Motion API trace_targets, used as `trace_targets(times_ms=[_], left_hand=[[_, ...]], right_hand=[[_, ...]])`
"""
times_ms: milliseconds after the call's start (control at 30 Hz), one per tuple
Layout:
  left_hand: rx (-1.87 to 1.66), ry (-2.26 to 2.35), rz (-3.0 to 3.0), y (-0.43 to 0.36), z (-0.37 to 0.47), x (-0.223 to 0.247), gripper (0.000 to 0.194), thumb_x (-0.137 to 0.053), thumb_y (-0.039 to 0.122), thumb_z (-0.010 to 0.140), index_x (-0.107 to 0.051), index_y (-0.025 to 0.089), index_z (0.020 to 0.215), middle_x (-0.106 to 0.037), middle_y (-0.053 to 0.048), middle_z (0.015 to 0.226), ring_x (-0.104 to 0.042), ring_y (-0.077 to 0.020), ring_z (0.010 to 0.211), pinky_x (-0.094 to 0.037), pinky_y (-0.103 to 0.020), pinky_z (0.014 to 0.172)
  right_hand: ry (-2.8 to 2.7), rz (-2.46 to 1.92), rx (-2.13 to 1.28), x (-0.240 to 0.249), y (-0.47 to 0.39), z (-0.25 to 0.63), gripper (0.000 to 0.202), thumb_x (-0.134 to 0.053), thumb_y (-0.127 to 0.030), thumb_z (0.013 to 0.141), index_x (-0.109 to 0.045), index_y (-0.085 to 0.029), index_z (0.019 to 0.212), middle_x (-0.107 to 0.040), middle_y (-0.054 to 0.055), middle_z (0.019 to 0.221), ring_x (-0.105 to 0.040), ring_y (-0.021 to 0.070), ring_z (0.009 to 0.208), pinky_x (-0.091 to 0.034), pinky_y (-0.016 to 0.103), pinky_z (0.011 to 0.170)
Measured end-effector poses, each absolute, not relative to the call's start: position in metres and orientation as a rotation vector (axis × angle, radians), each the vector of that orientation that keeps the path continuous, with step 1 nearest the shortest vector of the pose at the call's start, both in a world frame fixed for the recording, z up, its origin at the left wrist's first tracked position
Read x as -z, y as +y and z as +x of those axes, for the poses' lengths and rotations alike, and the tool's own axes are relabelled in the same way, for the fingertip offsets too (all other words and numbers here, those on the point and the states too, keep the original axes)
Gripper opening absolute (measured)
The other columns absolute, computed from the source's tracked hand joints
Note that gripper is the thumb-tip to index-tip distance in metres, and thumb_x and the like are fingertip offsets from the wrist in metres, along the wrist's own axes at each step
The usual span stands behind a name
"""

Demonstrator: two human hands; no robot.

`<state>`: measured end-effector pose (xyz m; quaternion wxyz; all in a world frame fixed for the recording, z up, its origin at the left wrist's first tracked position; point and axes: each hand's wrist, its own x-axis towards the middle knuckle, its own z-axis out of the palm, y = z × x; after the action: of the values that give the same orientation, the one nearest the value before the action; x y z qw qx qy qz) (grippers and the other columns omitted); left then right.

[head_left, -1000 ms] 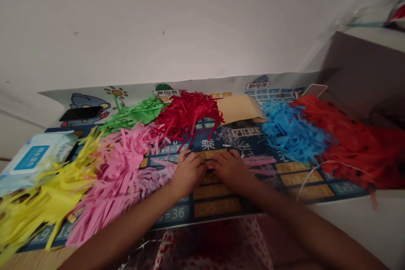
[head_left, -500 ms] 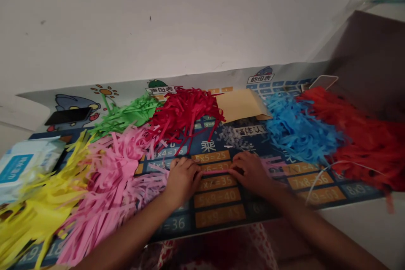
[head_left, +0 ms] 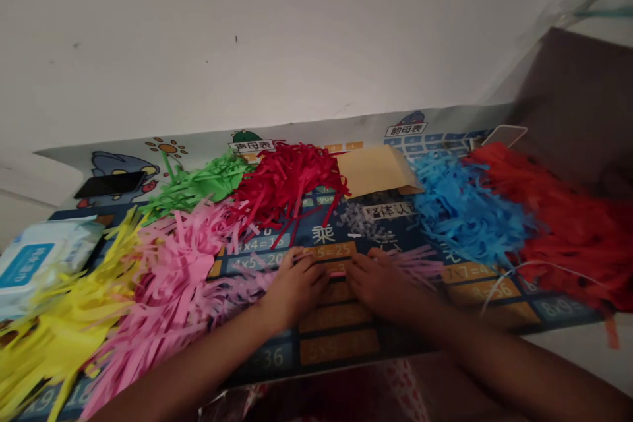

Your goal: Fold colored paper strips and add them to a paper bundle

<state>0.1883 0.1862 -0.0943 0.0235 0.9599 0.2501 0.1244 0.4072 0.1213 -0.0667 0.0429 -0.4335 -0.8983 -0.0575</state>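
Note:
A thin pink paper strip [head_left: 337, 273] shows in the short gap between my hands, low over the printed mat. My left hand [head_left: 298, 282] has its fingers curled down on the strip's left end. At the other end, the fingers of my right hand [head_left: 373, 280] are closed on it too. Lilac paper fringe [head_left: 418, 264] spreads out beyond my right hand, and more lilac fringe [head_left: 242, 293] lies left of my left hand. Whether these fringes join the strip is hidden by my hands.
Left lie pink [head_left: 178, 270], yellow [head_left: 84, 310] and green [head_left: 202, 178] fringed paper, a wipes pack [head_left: 44, 264] and a phone [head_left: 109, 184]. Crimson fringe [head_left: 291, 178], a tan envelope [head_left: 378, 170] and grey paper bits [head_left: 363, 219] lie ahead. Blue [head_left: 469, 211] and red [head_left: 568, 224] fringes lie right.
My hands have come closer together, so less of the pink strip shows between them. The fringed heaps stay where they were; the view has shifted slightly.

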Motion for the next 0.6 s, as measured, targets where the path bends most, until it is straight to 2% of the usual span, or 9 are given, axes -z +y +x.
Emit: trace_targets(times_ms=[100, 200, 300, 367, 467, 533, 600], left_hand=[[-0.401, 0.636, 3.083, 0.192, 0.200, 0.098, 0.013, -0.057, 0.017, 0.090, -0.066, 0.022, 0.083, -0.065, 0.002, 0.076, -0.057, -0.0178, 0.081, -0.021, -0.053, 0.108], [-0.521, 0.587, 3.152, 0.195, 0.200, 0.087, 0.015, -0.056, 0.013, 0.090, -0.065, 0.020, 0.079, -0.064, 0.002, 0.070, -0.057, -0.0161, 0.073, -0.023, -0.052, 0.107], [-0.804, 0.467, 3.103, 0.186, 0.187, 0.055, 0.018, -0.049, 0.013, 0.093, -0.065, 0.018, 0.086, -0.067, 0.001, 0.074, -0.059, -0.0135, 0.072, -0.021, -0.050, 0.110], [-0.887, 0.340, 3.055, 0.175, 0.177, 0.025, 0.020, -0.044, 0.013, 0.096, -0.064, 0.017, 0.096, -0.071, 0.000, 0.084, -0.061, -0.0130, 0.076, -0.020, -0.046, 0.112], [-0.847, 0.190, 3.061, 0.157, 0.166, -0.012, 0.028, -0.035, 0.014, 0.100, -0.063, 0.016, 0.101, -0.073, 0.000, 0.087, -0.063, -0.0133, 0.079, -0.024, -0.041, 0.112], [-0.853, 0.187, 3.052, 0.149, 0.163, -0.023, 0.033, -0.029, 0.017, 0.102, -0.063, 0.017, 0.103, -0.073, 0.000, 0.086, -0.064, -0.0130, 0.080, -0.028, -0.036, 0.110], [-0.916, 0.238, 3.006, 0.144, 0.160, -0.021, 0.034, -0.028, 0.019, 0.103, -0.062, 0.017, 0.107, -0.074, -0.001, 0.089, -0.065, -0.0126, 0.082, -0.032, -0.034, 0.108]], right_hand=[[-2.628, -1.366, 0.188, 0.078, 0.129, 0.403, 0.012, -0.056, -0.015, 0.092, -0.065, -0.017, 0.083, -0.065, 0.004, 0.084, -0.053, 0.0202, 0.087, -0.032, 0.038, 0.078], [-2.479, -1.423, 0.193, 0.074, 0.128, 0.398, 0.015, -0.060, -0.018, 0.090, -0.063, -0.018, 0.075, -0.065, 0.002, 0.076, -0.053, 0.0193, 0.083, -0.031, 0.037, 0.076], [-2.230, -1.453, -0.009, 0.046, 0.110, 0.390, 0.013, -0.059, -0.026, 0.091, -0.069, -0.023, 0.082, -0.069, 0.002, 0.080, -0.053, 0.0187, 0.082, -0.030, 0.035, 0.075], [-2.008, -1.439, -0.365, 0.024, 0.097, 0.384, 0.021, -0.054, -0.033, 0.094, -0.072, -0.025, 0.086, -0.071, 0.001, 0.082, -0.054, 0.0177, 0.078, -0.033, 0.033, 0.073], [-1.665, -1.302, -1.205, 0.008, 0.088, 0.375, 0.038, -0.050, -0.043, 0.092, -0.072, -0.020, 0.072, -0.065, 0.001, 0.066, -0.051, 0.0136, 0.061, -0.034, 0.026, 0.059], [-1.342, -1.194, -1.648, 0.010, 0.088, 0.368, 0.034, -0.062, -0.048, 0.080, -0.072, -0.017, 0.069, -0.060, -0.002, 0.058, -0.045, 0.0104, 0.052, -0.030, 0.023, 0.051], [-1.061, -1.144, -1.792, 0.018, 0.089, 0.359, 0.026, -0.074, -0.044, 0.067, -0.072, -0.018, 0.066, -0.060, -0.003, 0.056, -0.042, 0.0086, 0.049, -0.029, 0.021, 0.049]])
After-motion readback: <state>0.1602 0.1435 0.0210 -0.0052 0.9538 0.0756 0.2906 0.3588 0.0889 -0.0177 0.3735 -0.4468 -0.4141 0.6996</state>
